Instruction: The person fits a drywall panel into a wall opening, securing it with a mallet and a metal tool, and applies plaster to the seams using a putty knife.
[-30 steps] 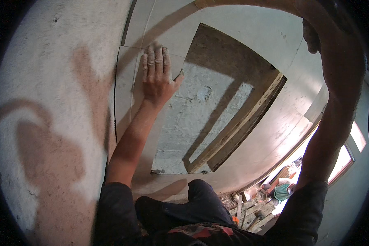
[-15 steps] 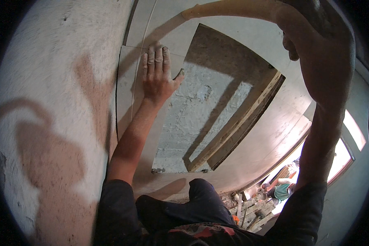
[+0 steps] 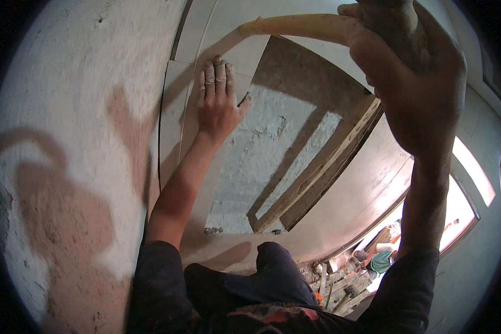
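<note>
My left hand (image 3: 220, 106) rests flat on a pale tile (image 3: 178, 83), fingers straight and thumb spread. Grey dried smears coat its fingertips. At the upper right, my right hand (image 3: 412, 89) is closed around the dark head of a mallet (image 3: 303, 26). From that grip the mallet's pale wooden handle reaches left, its tip near the tiled surface above my left hand. Whether the tip touches is unclear. Beside my left hand runs a thin white cord (image 3: 201, 39). A bare grey cement patch (image 3: 261, 145) lies right of my left hand.
A rough plastered wall (image 3: 67, 100) bearing my shadow rises on the left. A wooden strip (image 3: 317, 172) lines the patch's right side. At the lower right, a person (image 3: 379, 260) is by stacked boards (image 3: 345, 289), near a bright doorway (image 3: 453, 217).
My right hand has come left and slightly down with the mallet, so the handle's tip sits further left. My left hand has shifted a little to the right, still flat.
</note>
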Available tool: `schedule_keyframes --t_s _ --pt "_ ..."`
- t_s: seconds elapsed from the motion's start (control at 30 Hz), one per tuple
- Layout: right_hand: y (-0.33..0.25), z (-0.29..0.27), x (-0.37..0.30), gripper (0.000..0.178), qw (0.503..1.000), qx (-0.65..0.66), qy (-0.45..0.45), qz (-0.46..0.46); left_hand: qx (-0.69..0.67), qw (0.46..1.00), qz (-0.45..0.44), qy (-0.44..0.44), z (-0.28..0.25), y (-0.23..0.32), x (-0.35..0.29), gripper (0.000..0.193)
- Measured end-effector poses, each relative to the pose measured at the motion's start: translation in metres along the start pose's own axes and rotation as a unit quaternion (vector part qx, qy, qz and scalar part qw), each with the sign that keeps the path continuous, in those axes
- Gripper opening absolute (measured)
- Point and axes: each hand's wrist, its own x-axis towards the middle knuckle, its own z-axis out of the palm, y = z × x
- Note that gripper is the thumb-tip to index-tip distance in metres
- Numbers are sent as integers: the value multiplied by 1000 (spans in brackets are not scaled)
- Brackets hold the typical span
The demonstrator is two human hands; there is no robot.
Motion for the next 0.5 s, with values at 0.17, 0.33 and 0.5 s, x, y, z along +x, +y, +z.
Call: schedule_keyframes --t_s 0.17,0.33,0.5 --pt "-21 -1 0 20 996 -62 -42 57 -4 1000 3 -10 1 -1 -1 95" --pt "-23 -7 -1 20 993 -41 -86 75 -3 1000 6 -9 1 -1 0 104" --pt "0 40 -15 19 981 -90 62 160 -15 1000 16 -17 4 3 3 105"
